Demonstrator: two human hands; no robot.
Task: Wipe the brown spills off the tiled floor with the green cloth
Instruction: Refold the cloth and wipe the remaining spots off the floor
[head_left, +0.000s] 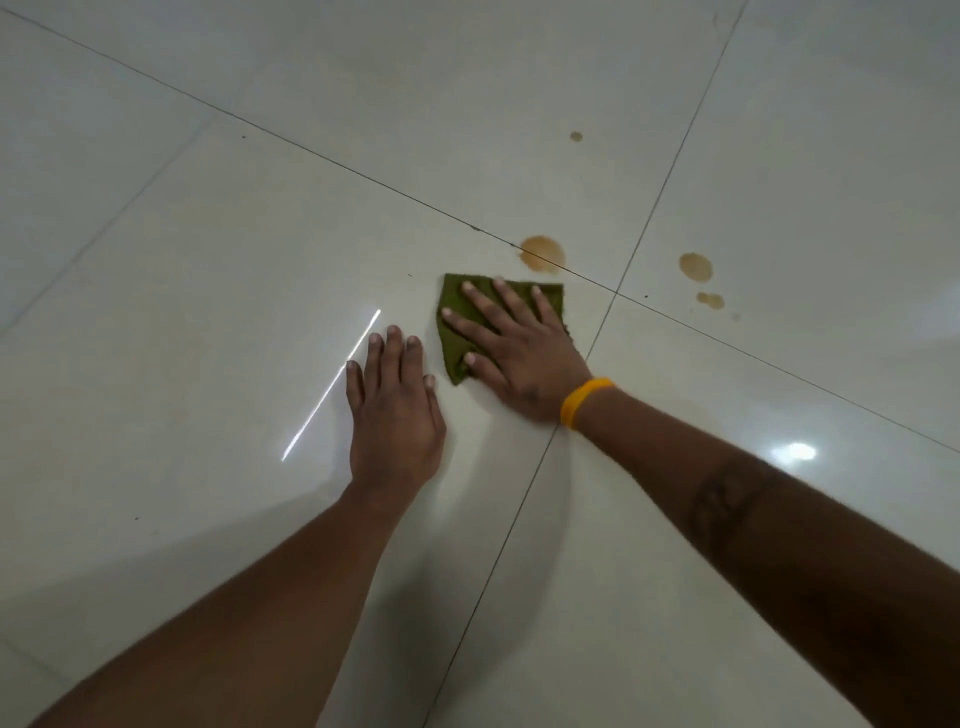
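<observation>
My right hand (511, 348) lies flat with spread fingers on top of the green cloth (454, 343), pressing it onto the glossy white tiled floor (208, 260). My left hand (395, 410) rests palm down on the bare tile just left of the cloth, holding nothing. A large brown spill (543, 253) sits on a grout line just beyond the cloth's far edge, apart from it. A second brown spill (695, 267) lies farther right, with small brown drops (710, 300) below it. One tiny brown spot (575, 136) is farther away.
Dark grout lines (602, 322) cross just right of my right hand. A bright light streak (332, 384) reflects on the tile left of my left hand. A yellow band (584, 400) circles my right wrist.
</observation>
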